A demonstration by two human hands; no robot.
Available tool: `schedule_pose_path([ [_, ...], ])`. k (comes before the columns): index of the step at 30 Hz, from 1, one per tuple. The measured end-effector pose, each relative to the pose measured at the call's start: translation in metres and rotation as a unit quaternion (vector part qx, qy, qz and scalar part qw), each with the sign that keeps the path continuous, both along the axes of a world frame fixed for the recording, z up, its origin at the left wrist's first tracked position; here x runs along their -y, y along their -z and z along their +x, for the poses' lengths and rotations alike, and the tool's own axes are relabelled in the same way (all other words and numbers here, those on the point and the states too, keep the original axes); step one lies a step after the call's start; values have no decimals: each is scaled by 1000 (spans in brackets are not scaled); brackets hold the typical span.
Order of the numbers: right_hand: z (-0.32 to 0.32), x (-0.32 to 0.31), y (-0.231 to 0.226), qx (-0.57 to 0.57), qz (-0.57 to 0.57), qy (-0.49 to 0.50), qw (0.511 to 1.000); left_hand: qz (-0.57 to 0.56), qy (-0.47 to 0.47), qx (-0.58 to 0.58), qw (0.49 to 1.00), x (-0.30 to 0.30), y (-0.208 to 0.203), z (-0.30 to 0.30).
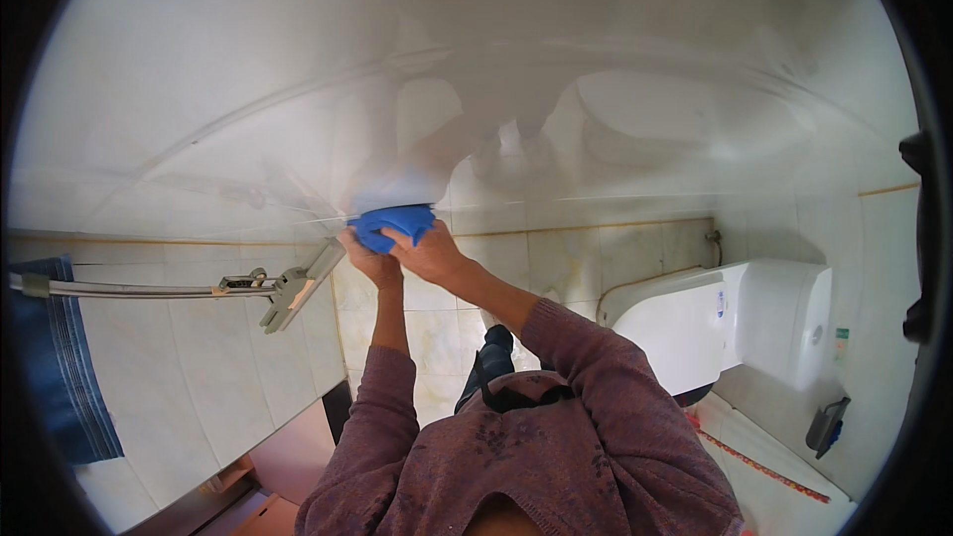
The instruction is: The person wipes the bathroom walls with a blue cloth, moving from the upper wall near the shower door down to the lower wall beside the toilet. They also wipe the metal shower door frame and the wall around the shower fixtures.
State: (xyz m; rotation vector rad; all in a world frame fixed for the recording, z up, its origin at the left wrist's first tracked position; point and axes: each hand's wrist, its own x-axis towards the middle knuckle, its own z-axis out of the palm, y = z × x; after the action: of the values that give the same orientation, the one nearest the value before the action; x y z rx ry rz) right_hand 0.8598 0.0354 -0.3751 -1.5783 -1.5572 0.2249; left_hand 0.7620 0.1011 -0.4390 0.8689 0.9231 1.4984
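A bright blue cloth is bunched up between my two hands, close against a glossy pale wall. My left hand closes on its lower left part. From the right, my right hand grips the same cloth, fingers curled over its folds. Both hands are nearly touching each other. Folds of cloth hide some of the fingertips. My reflection and the cloth's show faintly in the shiny wall surface.
Left of my hands, a metal rail runs to a grey bracket. A dark blue towel hangs at the far left. To the right stand a white toilet and its tank. A dark holder is lower right.
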Motion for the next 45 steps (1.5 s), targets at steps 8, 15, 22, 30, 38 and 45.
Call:
schedule_pose_path([
  [8,34,35,27,-184,-99,84,974,127,162,-427,881,30,-42,12],
  [15,79,74,-181,-114,261,97,954,407,-5,-290,866,44,-234,69],
  [22,108,66,-274,23,338,110,934,526,-26,-240,815,50,-313,109],
  [30,98,72,-172,119,225,181,950,448,109,-374,805,56,-193,94],
  [38,93,90,-29,16,-6,258,966,271,287,-532,749,67,-80,86],
  [45,115,117,-133,-48,169,322,930,209,380,-318,843,87,-184,107],
])
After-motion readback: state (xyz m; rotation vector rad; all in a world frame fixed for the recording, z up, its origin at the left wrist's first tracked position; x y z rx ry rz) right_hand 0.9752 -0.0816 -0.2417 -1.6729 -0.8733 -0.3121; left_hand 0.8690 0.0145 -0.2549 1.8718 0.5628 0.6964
